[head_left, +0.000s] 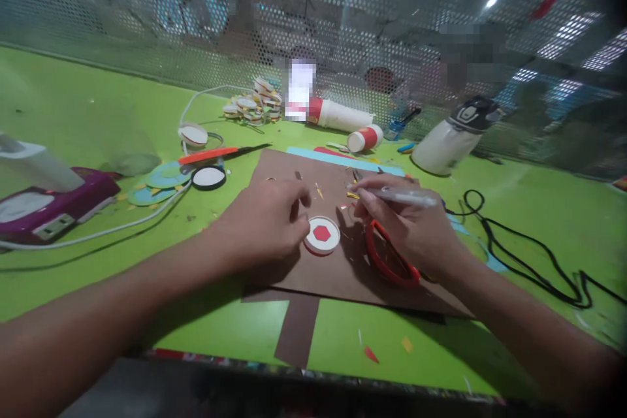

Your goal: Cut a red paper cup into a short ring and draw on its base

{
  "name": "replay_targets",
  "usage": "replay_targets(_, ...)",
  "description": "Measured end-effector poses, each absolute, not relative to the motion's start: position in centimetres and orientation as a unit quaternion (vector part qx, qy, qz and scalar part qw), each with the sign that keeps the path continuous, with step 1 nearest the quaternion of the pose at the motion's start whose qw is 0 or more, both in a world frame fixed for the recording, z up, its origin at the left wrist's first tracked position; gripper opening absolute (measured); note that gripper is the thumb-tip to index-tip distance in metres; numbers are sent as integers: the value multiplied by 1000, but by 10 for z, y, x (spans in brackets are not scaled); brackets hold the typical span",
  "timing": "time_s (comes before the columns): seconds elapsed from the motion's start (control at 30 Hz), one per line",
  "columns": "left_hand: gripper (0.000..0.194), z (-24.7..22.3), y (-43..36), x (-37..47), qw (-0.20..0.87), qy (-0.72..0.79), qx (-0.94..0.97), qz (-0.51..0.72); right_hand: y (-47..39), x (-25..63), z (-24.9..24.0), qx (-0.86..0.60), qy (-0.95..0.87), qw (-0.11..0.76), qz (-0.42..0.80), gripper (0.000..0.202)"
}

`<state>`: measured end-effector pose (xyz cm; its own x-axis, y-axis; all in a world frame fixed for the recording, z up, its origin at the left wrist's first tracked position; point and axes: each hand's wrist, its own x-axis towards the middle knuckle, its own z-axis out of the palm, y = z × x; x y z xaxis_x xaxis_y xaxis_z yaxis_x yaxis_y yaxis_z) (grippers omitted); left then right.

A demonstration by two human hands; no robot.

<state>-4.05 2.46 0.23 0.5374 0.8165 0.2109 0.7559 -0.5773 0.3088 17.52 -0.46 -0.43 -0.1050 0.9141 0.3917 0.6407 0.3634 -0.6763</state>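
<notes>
My left hand (pixel 267 219) is closed, its fingers curled and the thumb at the left rim of a small round white disc (pixel 329 243) with a red hexagon in its middle. Its lower fingers are hidden. My right hand (pixel 409 225) grips a slim, whitish pen (pixel 401 195) between thumb and fingers, the narrow end pointing left above the board. Beneath that hand lie scissors with red handles (pixel 379 260), partly covered by it. Both hands are over a brown board (pixel 313 277) scattered with tiny paper scraps.
Left are a purple power strip (pixel 93 202), an orange cutter (pixel 208 155) and blue paper discs (pixel 157 194). At the back stand a lit phone (pixel 300 88), stacked discs (pixel 252 104), paper cups (pixel 345 116) and a white bottle (pixel 443 147). A black cord (pixel 533 264) trails right.
</notes>
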Motion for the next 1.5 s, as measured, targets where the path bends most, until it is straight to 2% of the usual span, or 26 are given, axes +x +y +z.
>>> replay_targets(0.1, 38, 5, 26, -43, 158, 424, 880, 142, -9, 177, -10, -538, -714, 403, 197, 23)
replay_targets(0.23, 61, 0, 24, -43, 141, 352, 919, 107, -21, 176, -10, -535, -751, 357, 151, 21)
replay_targets(0.43, 36, -14, 25, -36, 131, 337, 924, 121, -21, 177, -19, -510, -772, 352, 142, 15)
replay_targets(0.53, 38, -19, 25, -33, 120, 344, 918, 157, -20, 174, -21, -504, -778, 336, 165, 17)
replay_targets(0.67, 31, -28, 26, -33, 12, 310, 924, 226, -20, 172, -20, -505, -761, 353, 205, 28)
replay_targets(0.77, 38, -32, 27, -34, -68, 226, 940, 247, -18, 174, -21, -492, -744, 405, 202, 26)
replay_targets(0.9, 43, -34, 27, -34, -99, 183, 948, 243, -15, 178, -26, -491, -755, 395, 179, 21)
replay_targets(1.0, 45, -37, 29, -33, -83, 179, 952, 235, -13, 180, -31, -494, -761, 383, 174, 19)
replay_targets(1.13, 46, -40, 29, -32, -56, 181, 943, 274, -12, 181, -31, -469, -756, 420, 177, 18)
replay_targets(1.23, 42, -38, 27, -30, 21, 259, 912, 319, -13, 181, -30, -465, -746, 437, 190, 22)
replay_targets(1.37, 48, -35, 25, -30, 106, 330, 875, 340, -14, 183, -30, -481, -721, 447, 221, 24)
replay_targets(1.5, 54, -35, 25, -32, 140, 336, 871, 331, -11, 189, -30, -493, -722, 460, 156, 20)
